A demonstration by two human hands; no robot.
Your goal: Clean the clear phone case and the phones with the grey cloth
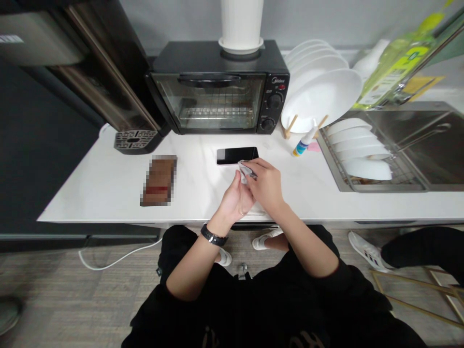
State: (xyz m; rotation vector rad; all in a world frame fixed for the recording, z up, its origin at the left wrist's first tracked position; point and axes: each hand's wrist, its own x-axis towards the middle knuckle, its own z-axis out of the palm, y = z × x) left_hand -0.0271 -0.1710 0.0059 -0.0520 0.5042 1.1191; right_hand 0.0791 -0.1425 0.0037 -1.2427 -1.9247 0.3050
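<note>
Black sleeves (328, 282) fill the bottom of the view. My right hand (266, 186) is closed, its fingers (259, 165) pinching one small white cloth (243, 173), crumpled and partly hidden. My left hand (232, 200), with one wristwatch (213, 235) on its wrist, rises just behind the cloth; its fingers are mostly hidden, so I cannot tell whether they grip. One black smartphone (237, 155) lies flat on the white surface (90, 205), just ahead of my hands and not touching them. Nearby: one small tilted bottle (302, 143); one brown item (158, 180), pixelated and unidentifiable. Farther off: one black toaster oven (217, 87); white plates (362, 169) racked in the steel sink (427, 145), roughly five, overlapping.
</note>
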